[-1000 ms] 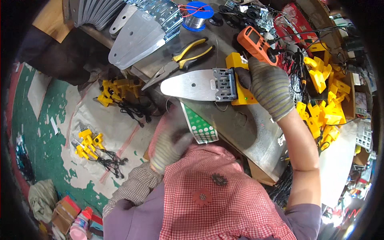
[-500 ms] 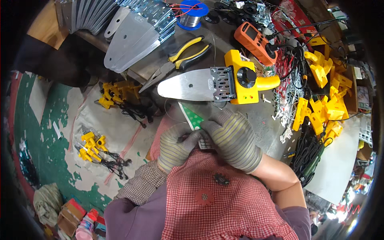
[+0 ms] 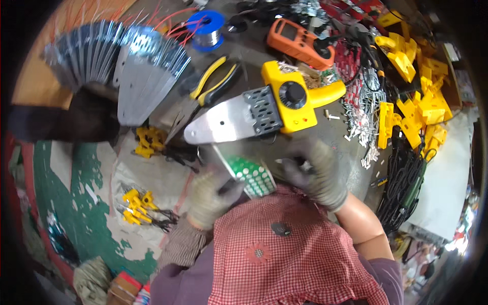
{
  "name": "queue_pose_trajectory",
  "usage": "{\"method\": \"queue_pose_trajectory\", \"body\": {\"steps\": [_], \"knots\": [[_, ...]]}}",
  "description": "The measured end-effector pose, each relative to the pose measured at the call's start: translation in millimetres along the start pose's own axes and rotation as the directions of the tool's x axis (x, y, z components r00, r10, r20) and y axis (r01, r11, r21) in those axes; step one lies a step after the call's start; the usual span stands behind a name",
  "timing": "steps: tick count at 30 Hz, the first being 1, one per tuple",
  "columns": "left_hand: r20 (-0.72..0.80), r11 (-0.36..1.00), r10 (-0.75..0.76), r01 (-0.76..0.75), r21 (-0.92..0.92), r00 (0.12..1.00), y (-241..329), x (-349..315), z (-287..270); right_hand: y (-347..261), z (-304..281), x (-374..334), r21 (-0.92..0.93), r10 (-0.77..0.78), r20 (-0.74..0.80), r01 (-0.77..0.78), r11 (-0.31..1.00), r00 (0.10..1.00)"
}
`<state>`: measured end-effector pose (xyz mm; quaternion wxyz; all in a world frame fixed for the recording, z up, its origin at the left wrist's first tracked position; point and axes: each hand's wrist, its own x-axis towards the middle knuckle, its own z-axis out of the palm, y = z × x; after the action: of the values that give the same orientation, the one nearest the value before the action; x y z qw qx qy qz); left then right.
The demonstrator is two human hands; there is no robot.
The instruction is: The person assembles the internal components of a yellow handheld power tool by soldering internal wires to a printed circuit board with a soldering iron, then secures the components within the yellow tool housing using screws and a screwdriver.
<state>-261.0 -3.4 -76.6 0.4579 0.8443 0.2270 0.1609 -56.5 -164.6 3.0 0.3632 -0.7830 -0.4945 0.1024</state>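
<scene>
My left hand (image 3: 211, 195), in a grey striped work glove, is closed on the edge of a green sheet with rows of pale round dots (image 3: 254, 178), held just above my apron. To its right, my gloved right hand (image 3: 323, 173) is apart from the sheet. Its fingers are pinched together, and blur hides what they hold, if anything. Just beyond both hands lies a yellow heating tool (image 3: 300, 119) with a black dial and a flat, tapered metal plate (image 3: 221, 122) pointing left.
Behind the tool are yellow-and-black pliers (image 3: 213, 81), a blue wire spool (image 3: 206, 25) and an orange meter (image 3: 300, 43). Stacked metal plates (image 3: 140, 86) stand at the far left. Yellow housings (image 3: 422, 112), thin leads (image 3: 363, 101) and black cables (image 3: 401, 188) crowd the right.
My right hand has moved right, away from the sheet and my left hand. The sheet now shows more of its dotted face. The view has shifted and tilted.
</scene>
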Motion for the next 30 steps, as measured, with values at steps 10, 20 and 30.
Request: {"method": "queue_pose_trajectory", "body": {"steps": [10,20,30], "knots": [[0.049,0.671,0.534,-0.458,0.583,0.844,67,118,-19,68,-38,-2,0.229,0.333,-0.281,-0.274,0.934,0.900],[0.136,0.652,0.391,-0.379,0.656,0.910,39,127,9,94,-32,-6,0.108,0.212,-0.379,-0.185,0.977,0.901],[0.158,0.619,0.386,-0.382,0.687,0.909,48,128,6,85,-71,-17,0.124,0.138,-0.265,-0.108,0.986,0.954]]}}
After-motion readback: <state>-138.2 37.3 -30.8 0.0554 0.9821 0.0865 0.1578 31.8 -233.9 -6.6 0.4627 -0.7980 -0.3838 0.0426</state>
